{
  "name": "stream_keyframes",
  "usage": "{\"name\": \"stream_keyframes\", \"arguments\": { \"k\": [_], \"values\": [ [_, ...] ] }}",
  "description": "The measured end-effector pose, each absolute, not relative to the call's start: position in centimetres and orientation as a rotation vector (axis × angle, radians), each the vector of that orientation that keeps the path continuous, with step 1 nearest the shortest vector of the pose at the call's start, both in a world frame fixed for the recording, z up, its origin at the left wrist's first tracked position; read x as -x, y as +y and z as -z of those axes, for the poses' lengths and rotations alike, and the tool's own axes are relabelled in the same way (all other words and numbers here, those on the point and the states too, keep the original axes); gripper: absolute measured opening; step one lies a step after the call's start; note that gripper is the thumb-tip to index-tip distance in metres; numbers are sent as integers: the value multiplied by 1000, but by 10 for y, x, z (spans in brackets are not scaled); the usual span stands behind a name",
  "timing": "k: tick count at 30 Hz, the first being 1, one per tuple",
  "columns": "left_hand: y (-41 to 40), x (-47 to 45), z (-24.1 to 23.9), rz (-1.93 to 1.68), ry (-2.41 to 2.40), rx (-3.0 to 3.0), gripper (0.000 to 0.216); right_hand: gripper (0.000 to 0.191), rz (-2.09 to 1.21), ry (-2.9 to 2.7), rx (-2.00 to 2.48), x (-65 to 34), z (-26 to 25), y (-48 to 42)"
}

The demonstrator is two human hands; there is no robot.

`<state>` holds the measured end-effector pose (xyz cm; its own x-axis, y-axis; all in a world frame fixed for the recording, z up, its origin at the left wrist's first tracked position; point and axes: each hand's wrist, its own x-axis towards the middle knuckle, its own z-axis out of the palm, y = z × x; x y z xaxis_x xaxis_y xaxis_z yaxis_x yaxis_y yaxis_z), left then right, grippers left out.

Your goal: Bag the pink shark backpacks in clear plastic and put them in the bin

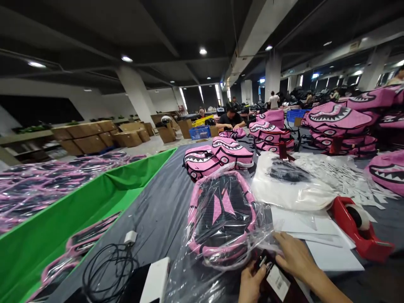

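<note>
A pink and black backpack (232, 206) lies back side up inside a clear plastic bag (217, 263), its near end toward me. My left hand (251, 283) is closed at the near end of the bag, thumb and fingers pinching a dark hang tag (267, 261) with a white barcode sticker (278, 283). To its right, my right hand (295, 256) is closed on the crumpled edge of the plastic bag, its thumb close to the tag. Part of the tag lies in dark shadow below the hands.
Pink shark-mouth backpacks (232, 152) are stacked beyond. At right are a red tape dispenser (353, 229), white sheets (334, 254) and plastic bags (293, 189). A black cable (110, 269) and white box (155, 280) lie at left, beside a green-lined bin (94, 206). A co-worker (231, 119) sits beyond.
</note>
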<state>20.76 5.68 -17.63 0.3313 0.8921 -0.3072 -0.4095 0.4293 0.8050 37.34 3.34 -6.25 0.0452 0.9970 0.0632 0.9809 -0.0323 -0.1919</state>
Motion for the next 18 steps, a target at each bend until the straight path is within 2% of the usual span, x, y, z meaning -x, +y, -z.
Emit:
{"name": "stream_keyframes", "arguments": {
  "k": [3, 5, 8, 11, 14, 16, 18],
  "values": [
    [52, -190, 176, -949, 792, -602, 59, 24, -117, -2121, 2026, -382, 61, 26],
    [45, -181, 160, -916, 721, -547, 55, 12, -321, -2121, 1944, -385, 56, 22],
    [38, -175, 127, -836, 658, -496, 54, 7, -772, -2025, 1737, -387, 51, 18],
    [36, -183, 110, -833, 634, -449, 56, 13, -1219, -1806, 1537, -383, 57, 15],
    [33, -192, 110, -857, 682, -410, 55, 30, -1539, -1607, 1337, -379, 71, 5],
    [29, -194, 112, -876, 752, -436, 55, 41, -1583, -1543, 1303, -379, 81, -2],
    [27, -193, 112, -875, 813, -515, 57, 46, -1491, -1538, 1388, -384, 87, -8]
  ]
}}
